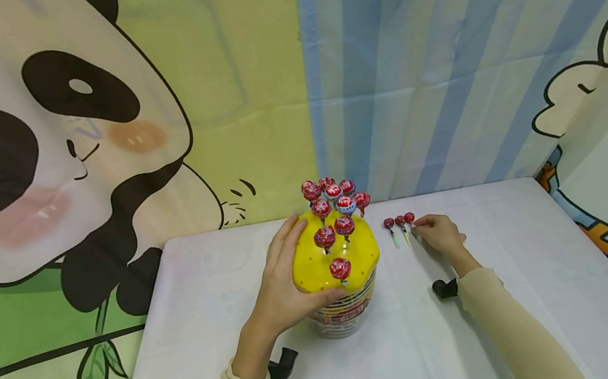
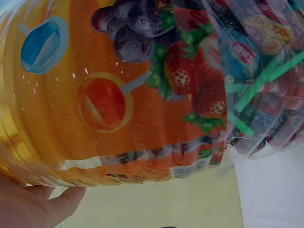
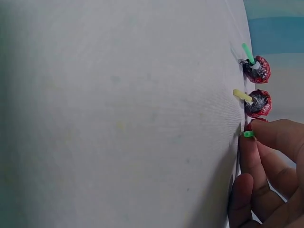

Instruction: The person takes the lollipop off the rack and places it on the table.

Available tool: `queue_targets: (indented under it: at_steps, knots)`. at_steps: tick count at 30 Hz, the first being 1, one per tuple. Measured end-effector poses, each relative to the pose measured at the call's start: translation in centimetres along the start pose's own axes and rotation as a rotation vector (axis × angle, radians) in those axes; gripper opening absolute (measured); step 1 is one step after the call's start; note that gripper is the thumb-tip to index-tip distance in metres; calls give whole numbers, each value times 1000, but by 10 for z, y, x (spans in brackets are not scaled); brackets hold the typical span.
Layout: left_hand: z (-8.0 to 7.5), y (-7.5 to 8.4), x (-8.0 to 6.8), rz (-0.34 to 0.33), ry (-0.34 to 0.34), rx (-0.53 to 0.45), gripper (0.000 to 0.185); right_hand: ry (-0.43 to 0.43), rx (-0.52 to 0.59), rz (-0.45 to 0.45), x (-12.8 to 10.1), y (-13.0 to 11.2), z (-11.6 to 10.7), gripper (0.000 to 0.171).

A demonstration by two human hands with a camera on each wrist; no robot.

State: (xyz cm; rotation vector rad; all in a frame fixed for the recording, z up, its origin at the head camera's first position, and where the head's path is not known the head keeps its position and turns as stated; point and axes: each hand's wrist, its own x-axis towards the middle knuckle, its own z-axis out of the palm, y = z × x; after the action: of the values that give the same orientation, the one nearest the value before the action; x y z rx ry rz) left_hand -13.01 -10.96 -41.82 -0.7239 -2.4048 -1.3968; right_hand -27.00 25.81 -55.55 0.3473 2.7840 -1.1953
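Observation:
A clear ribbed jar (image 1: pixel 344 323) with a yellow lid (image 1: pixel 309 262) stands on the table. Several red-wrapped lollipops (image 1: pixel 341 268) stick up out of the lid. My left hand (image 1: pixel 279 291) holds the lid at its left side, thumb across the front. The left wrist view shows the jar's orange fruit label (image 2: pixel 52 114) and wrapped lollipops (image 2: pixel 266 111) with green sticks inside. To the right of the jar, my right hand (image 1: pixel 440 235) pinches a lollipop (image 1: pixel 409 217) by its green stick (image 3: pixel 249 134). Its red head is mostly hidden by the fingers in the right wrist view.
Two more lollipops, one on a green stick (image 1: pixel 395 241) and one on a yellow stick (image 1: pixel 407 239), lie beside the pinched one. Around them spreads a white-covered table (image 1: pixel 198 281). A printed cloth backdrop (image 1: pixel 251 91) rises behind the table's far edge.

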Motion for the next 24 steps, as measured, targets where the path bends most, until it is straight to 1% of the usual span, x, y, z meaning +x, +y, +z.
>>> queue_targets:
  at_steps: [8, 13, 17, 21, 24]
  knots:
    - [0, 1, 1, 17, 5, 3, 109, 0, 14, -15, -2, 0, -5, 30]
    - [0, 1, 1, 22, 5, 3, 109, 26, 39, -42, -9, -4, -9, 32]
    - [0, 1, 1, 17, 2, 5, 109, 63, 126, -138, -24, -19, -15, 34]
    - [0, 0, 0, 14, 4, 13, 109, 105, 236, -282, -46, -47, -24, 30]
    - [0, -1, 0, 14, 4, 14, 109, 132, 278, -370, -66, -69, -32, 27]
